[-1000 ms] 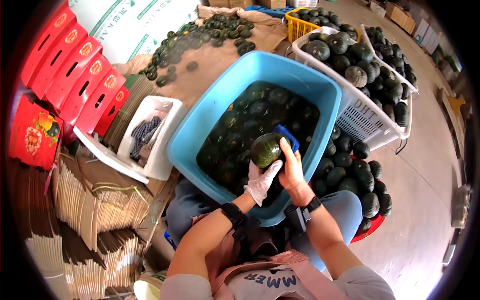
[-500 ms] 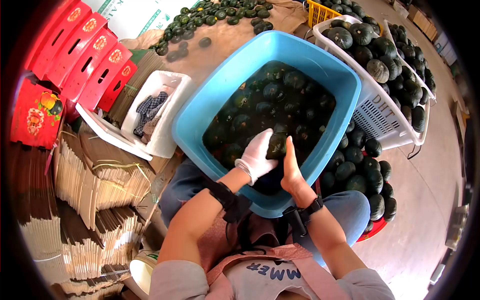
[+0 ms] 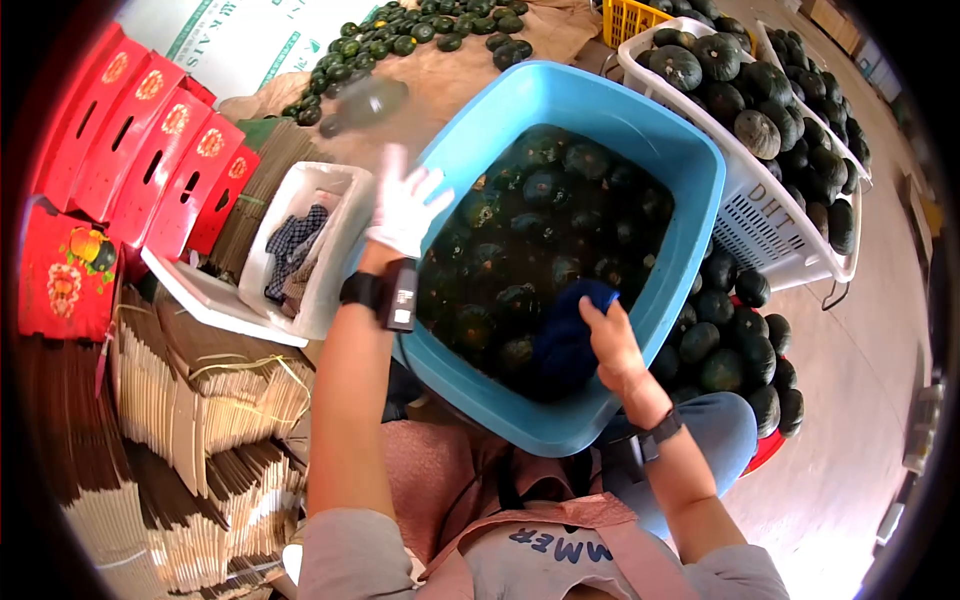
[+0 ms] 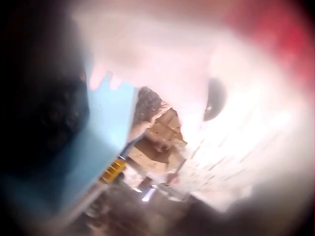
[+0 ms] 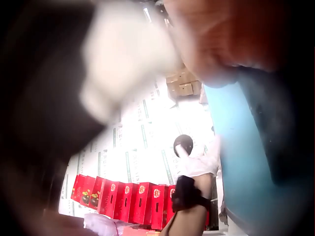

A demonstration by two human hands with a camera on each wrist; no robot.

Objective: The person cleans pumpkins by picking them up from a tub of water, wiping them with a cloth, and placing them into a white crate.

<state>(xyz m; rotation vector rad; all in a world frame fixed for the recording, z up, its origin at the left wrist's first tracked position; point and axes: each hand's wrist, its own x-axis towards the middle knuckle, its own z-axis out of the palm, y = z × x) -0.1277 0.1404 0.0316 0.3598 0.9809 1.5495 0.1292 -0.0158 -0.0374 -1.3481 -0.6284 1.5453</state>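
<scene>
Gloved and spread-fingered, the left hand (image 3: pixel 402 205) extends past the left rim of the blue tub (image 3: pixel 470 130). A motion-blurred green squash (image 3: pixel 372 100) is just beyond its fingertips in the head view; the right wrist view shows the squash (image 5: pixel 183 145) beside the left hand (image 5: pixel 201 163). The bare right hand (image 3: pixel 617 345) grips a blue cloth (image 3: pixel 565 335), partly in the dark water at the tub's near right side. Many dark green squashes (image 3: pixel 545 187) lie in that water. The left wrist view is blurred, with a squash (image 4: pixel 215 100) near the pale hand (image 4: pixel 157 59).
More squashes (image 3: pixel 440 25) lie on a brown sheet (image 3: pixel 440 75) behind the tub. White crates (image 3: pixel 765 215) and a pile of squashes (image 3: pixel 725 340) stand at right. Left are a foam box (image 3: pixel 340 190), red boxes (image 3: pixel 150 160) and stacked cardboard (image 3: pixel 160 380).
The left hand has swung from the tub out to the upper left, and the squash has left both hands. The right hand, earlier at the squash, now holds the blue cloth over the water.
</scene>
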